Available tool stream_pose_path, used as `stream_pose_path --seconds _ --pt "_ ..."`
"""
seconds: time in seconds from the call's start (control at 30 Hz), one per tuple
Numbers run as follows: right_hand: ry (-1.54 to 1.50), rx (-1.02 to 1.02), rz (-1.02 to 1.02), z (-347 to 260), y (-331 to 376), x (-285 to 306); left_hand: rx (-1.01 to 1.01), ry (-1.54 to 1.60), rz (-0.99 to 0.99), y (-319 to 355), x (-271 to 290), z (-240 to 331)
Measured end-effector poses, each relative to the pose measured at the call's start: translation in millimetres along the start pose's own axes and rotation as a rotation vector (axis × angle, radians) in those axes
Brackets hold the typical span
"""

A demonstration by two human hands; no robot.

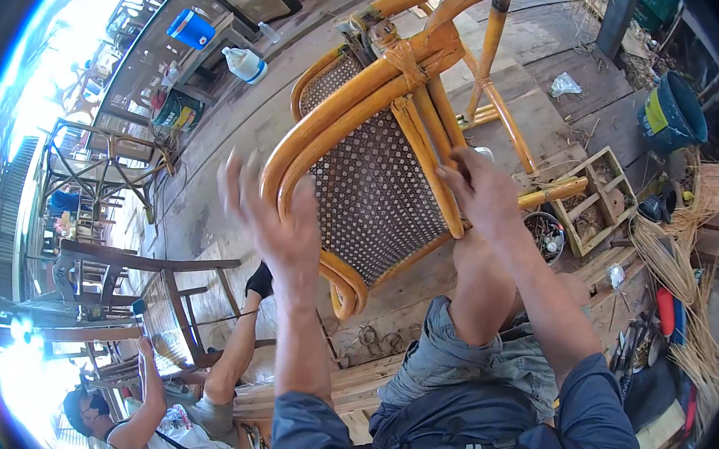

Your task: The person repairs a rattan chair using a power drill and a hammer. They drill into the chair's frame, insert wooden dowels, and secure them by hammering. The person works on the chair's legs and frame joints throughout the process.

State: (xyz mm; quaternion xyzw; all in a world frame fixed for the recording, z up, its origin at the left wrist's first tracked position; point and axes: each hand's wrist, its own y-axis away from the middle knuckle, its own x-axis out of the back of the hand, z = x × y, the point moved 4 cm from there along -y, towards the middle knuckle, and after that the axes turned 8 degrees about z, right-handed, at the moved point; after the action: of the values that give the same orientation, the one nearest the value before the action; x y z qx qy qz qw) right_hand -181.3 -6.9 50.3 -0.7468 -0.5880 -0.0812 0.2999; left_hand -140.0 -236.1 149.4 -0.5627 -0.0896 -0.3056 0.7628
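A rattan chair [355, 107] with glossy orange-brown poles lies tipped in front of me, close to my knee. Its woven cane panel [374, 196], dark with pale holes, faces up between the bent poles. Strips of binding [406, 61] wrap the joint at the top. My left hand [272, 222] is raised over the curved poles on the left side, fingers spread and smeared by motion; contact with the poles cannot be made out. Beside the straight poles on the right is my right hand [486, 196], fingers apart and slightly bent, at or against the pole's edge.
Another person [146, 414] sits at lower left, a hand on a wooden chair frame [178, 312]. To the right are a teal bucket [674, 113], a wooden box frame [586, 203], rattan strands [674, 255] and tools [634, 352]. A white jug [244, 65] stands at upper left.
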Motion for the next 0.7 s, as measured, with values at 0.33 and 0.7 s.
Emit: stream_pose_path --seconds 0.33,0.7 --pt "0.322 0.054 -0.052 -27.9 -30.6 -28.0 -0.071 -0.197 -0.684 -62.8 -88.7 33.3" --pt "0.303 0.068 -0.104 -16.5 -31.2 -33.2 -0.126 -0.130 -0.679 -63.3 -89.3 23.3"
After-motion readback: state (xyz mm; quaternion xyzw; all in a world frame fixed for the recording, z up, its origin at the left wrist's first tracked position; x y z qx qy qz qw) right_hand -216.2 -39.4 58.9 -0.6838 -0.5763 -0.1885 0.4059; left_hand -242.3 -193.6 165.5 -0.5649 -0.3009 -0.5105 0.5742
